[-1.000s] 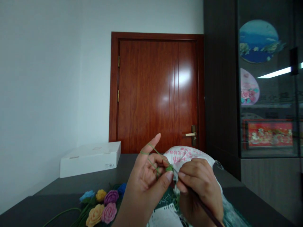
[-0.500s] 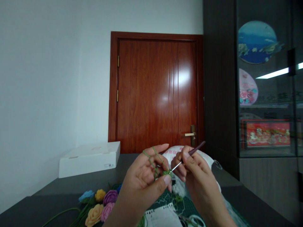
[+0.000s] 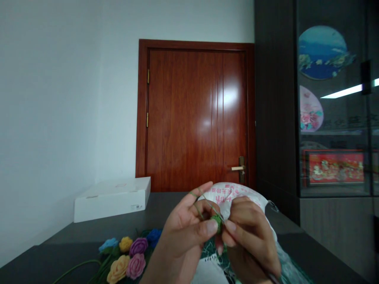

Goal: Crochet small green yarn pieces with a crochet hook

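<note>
My right hand (image 3: 251,232) grips the dark-handled hook (image 3: 272,277), tip close against the green crocheted piece (image 3: 218,223) pinched in my left hand (image 3: 183,228). Risk: yarn (image 3: 210,203) looped round that hand may slacken if the finger drops, losing a stitch. Beyond, white bag (image 3: 244,190) on desk (image 3: 124,225): a wide sweep could brush it.

My left hand (image 3: 186,227) slants up to the right, index finger (image 3: 204,188) extended, thumb (image 3: 204,230) stretched below; just beside it, my right hand (image 3: 253,232) curls, fingertips (image 3: 230,225) near the left thumb.
</note>
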The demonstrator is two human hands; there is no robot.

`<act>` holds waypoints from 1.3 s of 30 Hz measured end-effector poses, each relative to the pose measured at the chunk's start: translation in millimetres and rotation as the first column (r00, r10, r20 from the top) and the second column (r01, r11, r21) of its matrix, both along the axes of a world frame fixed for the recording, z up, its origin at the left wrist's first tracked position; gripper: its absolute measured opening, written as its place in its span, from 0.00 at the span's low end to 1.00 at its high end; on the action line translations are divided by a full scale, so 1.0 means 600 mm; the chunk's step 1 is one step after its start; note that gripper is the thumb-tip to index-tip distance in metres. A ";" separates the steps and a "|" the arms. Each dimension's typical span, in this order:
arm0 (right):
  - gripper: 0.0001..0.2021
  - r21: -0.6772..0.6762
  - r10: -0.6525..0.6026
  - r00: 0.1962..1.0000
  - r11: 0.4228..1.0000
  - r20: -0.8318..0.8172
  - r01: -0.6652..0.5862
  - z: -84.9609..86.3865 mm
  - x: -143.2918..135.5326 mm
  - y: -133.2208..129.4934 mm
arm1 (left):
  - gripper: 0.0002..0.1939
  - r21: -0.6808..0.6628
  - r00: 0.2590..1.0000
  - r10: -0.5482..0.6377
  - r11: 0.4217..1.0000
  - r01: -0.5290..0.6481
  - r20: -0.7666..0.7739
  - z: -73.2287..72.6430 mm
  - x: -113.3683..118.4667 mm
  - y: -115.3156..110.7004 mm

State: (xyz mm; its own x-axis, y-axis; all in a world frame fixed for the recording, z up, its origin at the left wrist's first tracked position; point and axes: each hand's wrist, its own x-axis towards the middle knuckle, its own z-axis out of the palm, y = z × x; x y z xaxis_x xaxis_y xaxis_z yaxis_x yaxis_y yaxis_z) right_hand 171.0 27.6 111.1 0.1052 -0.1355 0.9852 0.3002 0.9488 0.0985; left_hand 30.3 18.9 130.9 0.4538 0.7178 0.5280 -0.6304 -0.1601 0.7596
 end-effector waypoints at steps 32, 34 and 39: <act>0.06 -0.265 0.558 0.755 0.714 -0.343 -0.648 0.012 -0.023 0.010 | 0.21 0.190 0.902 0.430 0.882 -0.430 0.046 0.001 0.008 -0.017; 0.07 -0.271 0.597 0.720 0.671 -0.354 -0.690 0.014 -0.021 0.009 | 0.21 0.241 0.900 0.433 0.869 -0.432 0.053 0.000 0.005 -0.013; 0.08 -0.266 0.638 0.712 0.661 -0.292 -0.702 0.020 -0.012 0.008 | 0.21 0.324 0.892 0.449 0.837 -0.440 0.052 -0.005 0.002 -0.004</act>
State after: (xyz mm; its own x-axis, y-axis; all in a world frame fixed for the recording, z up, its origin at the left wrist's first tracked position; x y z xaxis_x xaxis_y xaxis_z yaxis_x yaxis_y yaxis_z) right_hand 164.1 32.6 123.0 0.1933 0.3659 0.9104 -0.4495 0.8578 -0.2493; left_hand 31.3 16.4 128.2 0.1426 0.6403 0.7548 -0.4143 -0.6540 0.6330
